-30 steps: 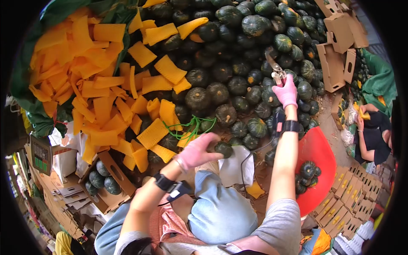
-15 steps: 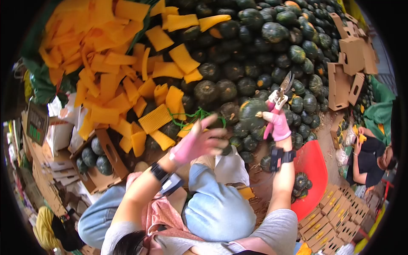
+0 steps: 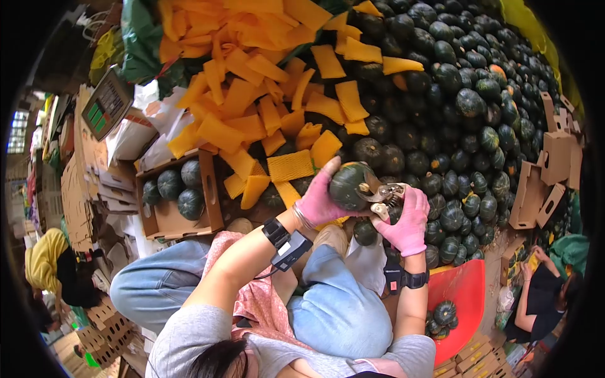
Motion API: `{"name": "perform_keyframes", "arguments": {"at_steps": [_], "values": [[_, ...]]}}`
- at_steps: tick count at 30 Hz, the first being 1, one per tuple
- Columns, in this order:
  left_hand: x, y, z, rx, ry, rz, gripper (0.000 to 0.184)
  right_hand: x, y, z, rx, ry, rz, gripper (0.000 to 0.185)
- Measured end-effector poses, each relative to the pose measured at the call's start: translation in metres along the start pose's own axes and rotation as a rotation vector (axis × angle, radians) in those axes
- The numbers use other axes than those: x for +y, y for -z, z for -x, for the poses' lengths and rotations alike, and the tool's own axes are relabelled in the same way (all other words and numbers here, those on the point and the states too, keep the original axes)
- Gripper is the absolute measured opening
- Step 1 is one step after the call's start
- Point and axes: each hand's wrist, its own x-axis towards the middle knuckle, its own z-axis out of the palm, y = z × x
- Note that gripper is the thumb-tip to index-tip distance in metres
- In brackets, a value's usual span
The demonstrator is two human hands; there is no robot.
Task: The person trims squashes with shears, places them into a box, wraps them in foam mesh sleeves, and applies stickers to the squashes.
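Gripping a green pumpkin [image 3: 345,192], L hand [image 3: 320,200] had it btwn the two hands, just beside the pile [image 3: 452,217]. R hand [image 3: 406,220] was closed round clippers [image 3: 392,191], blades right at the stem [image 3: 363,187]. Yellow foam sleeves [image 3: 290,165] lay nearby; a cardboard box [image 3: 165,228] w/ 4 pumpkins stood further left.

Soft light brightens the jeans [image 3: 343,309], while the middle of the pumpkin pile [image 3: 413,112] sinks into shadow. A window [image 3: 17,131] shines at far left; fisheye distortion warps the black-rimmed edges.
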Motion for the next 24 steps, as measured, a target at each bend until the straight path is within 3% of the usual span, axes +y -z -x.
{"name": "perform_keyframes", "arguments": {"at_steps": [2,4,5,6,8,9,10,12,13,14,16,18,21,22,24], "values": [[-0.004,-0.004,0.014,-0.011,0.004,0.011,0.073,0.001,0.000,0.004,-0.086,-0.026,-0.032,0.078],[-0.010,-0.008,0.037,0.017,-0.099,-0.225,0.077,0.002,-0.005,0.009,-0.153,-0.008,-0.114,0.072],[-0.013,-0.021,0.047,-0.096,-0.136,-0.475,0.081,-0.002,-0.006,0.013,-0.134,0.015,-0.175,0.068],[-0.017,0.011,0.039,-0.103,-0.090,-0.323,0.088,-0.008,-0.009,0.017,-0.107,-0.008,-0.237,0.064],[-0.020,-0.008,0.056,-0.130,-0.438,-0.836,0.105,-0.013,-0.017,0.022,-0.120,-0.026,-0.327,0.059],[-0.024,-0.010,0.055,-0.102,-0.509,-0.796,0.107,-0.022,-0.019,0.021,-0.076,-0.007,-0.331,0.054],[-0.024,-0.011,0.054,-0.067,-0.564,-0.840,0.094,-0.027,-0.021,0.020,-0.024,0.005,-0.332,0.049],[-0.019,-0.019,0.057,0.098,-0.462,-0.494,0.077,-0.021,-0.033,0.020,0.025,0.004,-0.236,0.030],[-0.014,-0.028,0.059,0.277,-0.412,-0.541,0.066,-0.024,-0.035,0.019,-0.031,-0.021,-0.232,0.017],[-0.008,-0.034,0.065,0.375,-0.405,-0.642,0.064,-0.028,-0.035,0.021,-0.043,-0.024,-0.215,0.017],[0.012,-0.019,0.083,0.403,-0.623,-0.817,0.067,-0.030,-0.035,0.015,-0.050,-0.021,-0.174,0.016],[0.040,-0.024,0.133,0.424,-0.901,-0.758,0.072,-0.024,-0.038,0.013,0.050,-0.047,-0.223,0.026],[0.093,0.008,0.215,0.904,-1.259,-0.940,0.075,0.007,-0.044,0.010,-0.025,-0.256,-0.096,0.041],[0.113,0.029,0.246,1.546,-1.304,-1.503,0.083,0.015,-0.048,0.011,0.048,-0.169,-0.052,0.044],[0.126,0.049,0.289,2.034,-0.969,-1.528,0.080,0.023,-0.051,0.004,-0.042,-0.246,0.215,0.052]]}}
